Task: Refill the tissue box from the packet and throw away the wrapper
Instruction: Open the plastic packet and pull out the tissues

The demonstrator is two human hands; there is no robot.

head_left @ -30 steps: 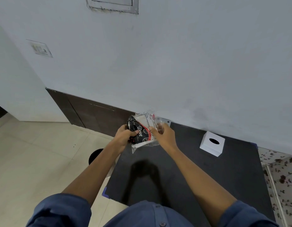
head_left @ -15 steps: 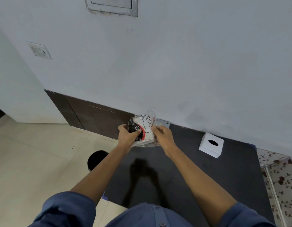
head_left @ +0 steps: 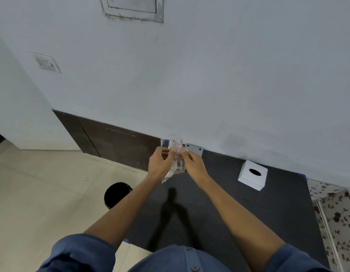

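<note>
Above the far left corner of the black desk (head_left: pixel 238 209), both hands hold the tissue packet (head_left: pixel 175 160) up in the air, close to the wall. Left hand (head_left: pixel 159 163) and right hand (head_left: pixel 193 163) face each other with the packet between them — the fingers (head_left: pixel 166 152) of each are closed on its crinkled clear plastic near the top, and the lower end of the wrapper hangs free below the hands. Printed lettering shows on the packet's upper edge; its contents are too blurred to make out. Well apart to the right, the white tissue box (head_left: pixel 252 174) sits on the desk near the wall, its dark oval slot facing up. On the tiled floor just left of the desk stands a black bin (head_left: pixel 116 195) — its mouth is open and dark inside.
</note>
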